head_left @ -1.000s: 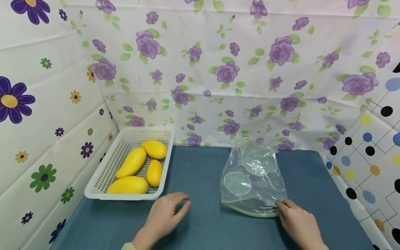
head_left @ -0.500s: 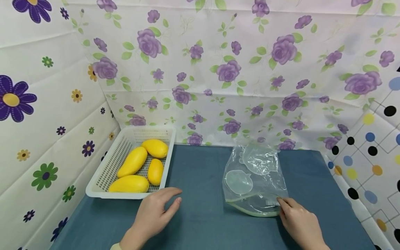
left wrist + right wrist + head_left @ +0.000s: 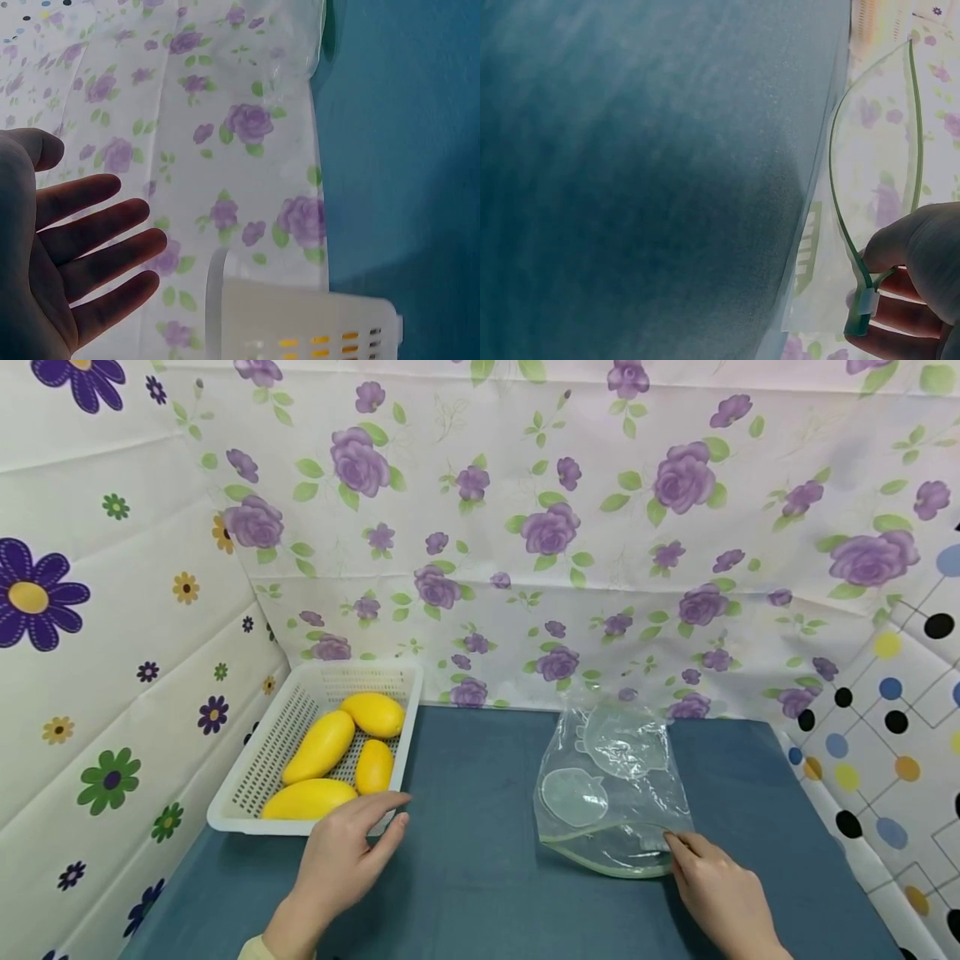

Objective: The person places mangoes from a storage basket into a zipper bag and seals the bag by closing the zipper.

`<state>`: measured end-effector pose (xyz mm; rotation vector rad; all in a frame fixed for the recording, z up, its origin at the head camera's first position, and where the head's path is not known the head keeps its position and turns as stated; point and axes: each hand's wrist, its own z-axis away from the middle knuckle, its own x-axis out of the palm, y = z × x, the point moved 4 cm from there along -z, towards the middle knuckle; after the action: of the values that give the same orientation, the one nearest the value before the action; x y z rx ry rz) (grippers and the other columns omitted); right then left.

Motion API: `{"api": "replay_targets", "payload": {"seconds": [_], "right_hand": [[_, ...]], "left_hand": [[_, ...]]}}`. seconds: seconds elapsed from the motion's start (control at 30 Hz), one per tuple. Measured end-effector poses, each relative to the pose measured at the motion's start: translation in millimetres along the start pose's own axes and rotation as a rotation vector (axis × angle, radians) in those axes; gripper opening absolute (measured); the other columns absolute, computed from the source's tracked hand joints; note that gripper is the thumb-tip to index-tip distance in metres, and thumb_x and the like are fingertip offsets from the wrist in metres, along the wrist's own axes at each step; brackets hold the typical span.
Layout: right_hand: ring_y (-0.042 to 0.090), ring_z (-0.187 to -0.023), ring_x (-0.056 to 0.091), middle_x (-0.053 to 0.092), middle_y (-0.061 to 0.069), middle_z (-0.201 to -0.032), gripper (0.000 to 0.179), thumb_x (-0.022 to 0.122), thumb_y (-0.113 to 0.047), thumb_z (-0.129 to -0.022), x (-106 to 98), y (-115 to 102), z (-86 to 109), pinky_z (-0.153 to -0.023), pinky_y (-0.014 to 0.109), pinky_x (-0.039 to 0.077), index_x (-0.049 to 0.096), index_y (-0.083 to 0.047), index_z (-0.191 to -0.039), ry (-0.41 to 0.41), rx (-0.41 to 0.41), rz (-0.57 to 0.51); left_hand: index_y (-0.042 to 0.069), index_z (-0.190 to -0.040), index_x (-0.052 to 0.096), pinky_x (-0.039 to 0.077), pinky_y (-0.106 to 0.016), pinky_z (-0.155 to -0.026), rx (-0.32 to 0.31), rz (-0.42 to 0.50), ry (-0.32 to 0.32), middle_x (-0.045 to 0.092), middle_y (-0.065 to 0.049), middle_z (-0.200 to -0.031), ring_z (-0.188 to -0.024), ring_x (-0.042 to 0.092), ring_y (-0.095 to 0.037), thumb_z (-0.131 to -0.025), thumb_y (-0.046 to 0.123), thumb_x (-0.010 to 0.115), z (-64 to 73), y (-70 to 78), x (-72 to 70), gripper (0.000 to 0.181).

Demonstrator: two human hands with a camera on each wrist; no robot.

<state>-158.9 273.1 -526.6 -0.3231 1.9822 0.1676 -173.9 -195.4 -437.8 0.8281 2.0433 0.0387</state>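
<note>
My right hand [image 3: 722,887] pinches the near right corner of a clear zip bag [image 3: 622,814] that lies on the table. In the right wrist view the bag's mouth, edged by a green zip strip [image 3: 834,161], gapes apart, and a whitish slider [image 3: 868,301] sits by my fingers. My left hand [image 3: 337,860], fingers spread and holding nothing, hovers at the near right corner of a white plastic basket [image 3: 247,777]. Inside the basket lie several yellow mangoes [image 3: 318,747]; the left hand partly covers the nearest one's end.
A blue cloth [image 3: 480,793] covers the table. Flowered sheeting [image 3: 495,510] rises behind it, with more patterned sheeting on the left and a dotted sheet [image 3: 892,760] on the right. The basket stands close to the left and back sheets.
My left hand has moved left, from beside the basket to over its near right corner. The right hand keeps its pinch on the bag's corner, almost still.
</note>
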Motion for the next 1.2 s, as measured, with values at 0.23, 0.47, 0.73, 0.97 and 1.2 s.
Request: {"api": "replay_targets", "payload": {"seconds": [0.23, 0.47, 0.73, 0.97, 1.2], "right_hand": [[0.026, -0.079, 0.074, 0.075, 0.012, -0.109, 0.052, 0.096, 0.000, -0.069, -1, 1, 0.7, -0.045, 0.036, 0.053, 0.081, -0.005, -0.118, 0.021, -0.005, 0.002], [0.024, -0.077, 0.073, 0.075, 0.011, -0.109, 0.051, 0.095, 0.001, -0.069, 0, 1, 1.7, -0.043, 0.033, 0.049, 0.081, -0.005, -0.118, 0.036, -0.003, 0.015], [0.024, -0.074, 0.073, 0.075, 0.011, -0.107, 0.049, 0.094, 0.003, -0.070, -2, -1, 1.5, -0.042, 0.034, 0.049, 0.081, -0.006, -0.116, 0.039, -0.004, 0.017], [0.026, -0.077, 0.074, 0.075, 0.011, -0.108, 0.047, 0.087, 0.010, -0.073, -2, 0, 2.3, -0.044, 0.036, 0.052, 0.081, -0.008, -0.117, 0.028, 0.016, -0.023], [0.017, -0.060, 0.066, 0.076, 0.009, -0.101, 0.042, 0.084, 0.011, -0.078, 1, 1, 2.9, -0.040, 0.032, 0.044, 0.075, -0.011, -0.113, 0.050, 0.045, -0.059]], "left_hand": [[0.011, -0.117, 0.081, 0.063, -0.048, -0.082, -0.090, -0.045, -0.012, 0.079, -0.001, -0.113, -0.100, 0.076, -0.021, -0.100, 0.025, 0.077, -7.7, -17.1, -17.1, 0.023], [0.012, -0.123, 0.080, 0.062, -0.050, -0.075, -0.322, -0.092, -0.162, 0.077, -0.009, -0.122, -0.101, 0.076, -0.030, -0.105, 0.036, 0.071, -8.7, -49.6, -32.9, 0.031], [0.006, -0.122, 0.079, 0.059, -0.043, -0.062, -0.440, -0.113, -0.274, 0.076, -0.020, -0.121, -0.098, 0.074, -0.038, -0.101, 0.030, 0.077, -6.4, -85.1, -40.6, 0.032], [0.002, -0.123, 0.078, 0.061, -0.050, -0.068, -0.455, -0.131, -0.290, 0.074, -0.025, -0.122, -0.093, 0.073, -0.037, -0.101, 0.028, 0.076, -7.5, -99.5, -44.8, 0.034], [-0.002, -0.128, 0.075, 0.061, -0.056, -0.077, -0.450, -0.129, -0.319, 0.073, -0.026, -0.124, -0.103, 0.071, -0.042, -0.098, 0.022, 0.078, -10.9, -110.4, -47.6, 0.038]]}}
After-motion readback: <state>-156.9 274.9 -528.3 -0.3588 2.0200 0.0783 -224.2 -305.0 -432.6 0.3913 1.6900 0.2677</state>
